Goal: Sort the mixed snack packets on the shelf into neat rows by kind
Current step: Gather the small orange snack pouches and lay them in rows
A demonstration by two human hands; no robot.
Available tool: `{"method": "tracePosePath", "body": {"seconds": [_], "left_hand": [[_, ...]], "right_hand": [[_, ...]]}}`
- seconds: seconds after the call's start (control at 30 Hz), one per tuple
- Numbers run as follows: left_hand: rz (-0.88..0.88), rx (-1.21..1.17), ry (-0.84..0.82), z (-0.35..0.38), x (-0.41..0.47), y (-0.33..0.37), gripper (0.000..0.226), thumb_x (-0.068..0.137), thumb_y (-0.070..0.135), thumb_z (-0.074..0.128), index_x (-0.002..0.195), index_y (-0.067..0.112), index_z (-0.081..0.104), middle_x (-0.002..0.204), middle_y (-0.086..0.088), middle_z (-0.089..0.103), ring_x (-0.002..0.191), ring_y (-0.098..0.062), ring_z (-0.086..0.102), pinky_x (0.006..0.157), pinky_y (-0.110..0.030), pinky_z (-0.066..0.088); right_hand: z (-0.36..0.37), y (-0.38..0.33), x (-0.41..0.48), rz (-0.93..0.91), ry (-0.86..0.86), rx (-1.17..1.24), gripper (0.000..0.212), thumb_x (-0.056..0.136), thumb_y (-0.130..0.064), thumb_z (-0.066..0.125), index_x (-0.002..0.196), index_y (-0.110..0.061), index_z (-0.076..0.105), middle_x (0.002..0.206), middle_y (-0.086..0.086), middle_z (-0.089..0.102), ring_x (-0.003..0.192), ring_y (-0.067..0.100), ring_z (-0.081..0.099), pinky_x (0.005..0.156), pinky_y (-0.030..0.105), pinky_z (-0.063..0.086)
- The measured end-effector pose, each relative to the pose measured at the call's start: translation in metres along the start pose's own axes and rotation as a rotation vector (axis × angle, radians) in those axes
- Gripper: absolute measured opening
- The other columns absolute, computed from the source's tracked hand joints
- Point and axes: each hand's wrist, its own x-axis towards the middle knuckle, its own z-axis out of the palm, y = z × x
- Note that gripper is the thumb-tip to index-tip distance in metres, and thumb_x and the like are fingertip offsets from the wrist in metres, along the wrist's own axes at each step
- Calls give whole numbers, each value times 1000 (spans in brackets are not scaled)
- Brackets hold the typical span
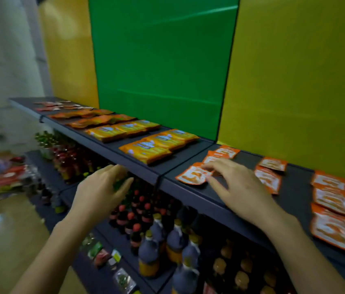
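I'm seeing yellow-orange packets (159,145) lying in two rows left of centre on the shelf (190,159). My left hand (101,187) is hovering off the shelf's front edge, fingers (124,186) relaxed, holding nothing. My right hand (239,187) is reaching over the front edge, fingers spread and straight, tips touching an orange-white sachet (192,176) near that edge. More sachets (334,206) are lying in rows towards the right end, with bottles (152,230) standing below.

Behind the dark top shelf (296,187) stand flat coloured panels: a yellow panel (70,60) at the left, a green panel (163,71) in the middle, a second yellow panel (305,81) at the right. Further left is a pale wall (4,60). Below are a lower shelf (46,172) and a yellowish-brown floor (8,240), both blurred.
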Motion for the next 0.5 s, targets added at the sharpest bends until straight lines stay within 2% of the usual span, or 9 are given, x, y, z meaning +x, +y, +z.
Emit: {"method": "tracePosePath", "body": {"seconds": [0.1,0.17,0.3,0.4,0.5], "left_hand": [[-115,108,-23,-23,-25,-74,35,88,44,55,108,16,64,101,-1,68,91,-23,65,63,-30,47],[-217,132,-57,-37,-44,-124,36,86,45,51,102,17,65,94,0,68,83,-22,64,60,-30,47],[-441,125,-102,-59,-86,-219,29,84,46,56,100,24,64,87,6,67,76,-14,64,67,-34,55],[-578,162,-87,-74,-122,-270,22,84,44,58,99,29,64,81,11,67,74,-11,64,67,-29,54],[-708,169,-39,-90,-154,-304,17,82,37,63,93,25,68,73,10,64,68,-13,61,61,-26,48]], "right_hand": [[45,-51,24,-70,-28,87,27,92,-29,51,118,-26,58,116,-8,60,111,15,55,90,30,43],[79,-85,38,-96,-69,139,30,94,-33,48,122,-28,55,120,-12,57,115,10,53,92,25,43],[157,-152,60,-111,-159,205,33,96,-38,42,127,-32,49,126,-17,52,118,5,49,91,22,42],[212,-203,67,-125,-258,263,34,97,-38,40,130,-32,47,128,-18,49,120,4,47,90,19,41],[259,-244,75,-131,-319,304,34,98,-36,39,131,-32,46,128,-18,50,121,3,47,92,19,42]]}}
